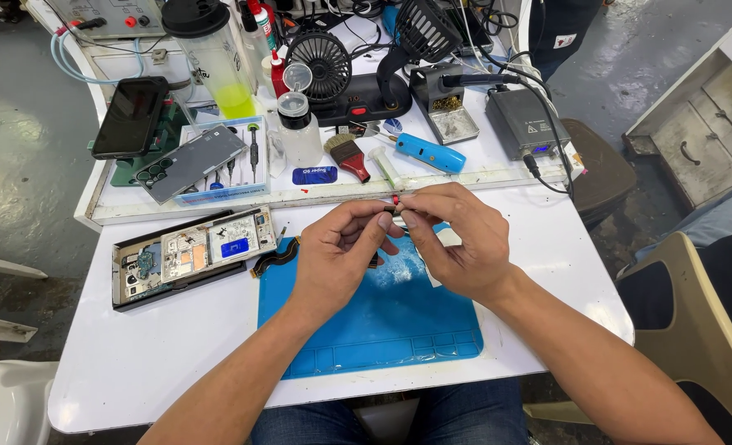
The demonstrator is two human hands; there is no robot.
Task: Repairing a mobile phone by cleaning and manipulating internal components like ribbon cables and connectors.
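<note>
Both the left hand (341,247) and right hand (457,239) pinch a tiny, light, fragile part (396,200) by its edges above the blue mat (382,330).

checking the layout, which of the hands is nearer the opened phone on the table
Left. The left hand is just right of the opened phone, a short gap between them. The right hand sits farther right, beyond the left hand, over the blue mat.

A single head-worn camera looks steeply down and forward from close above the blue work mat (382,321), which sits centre frame, with the white table's (135,363) clutter beyond it and grey floor to either side of it.
</note>
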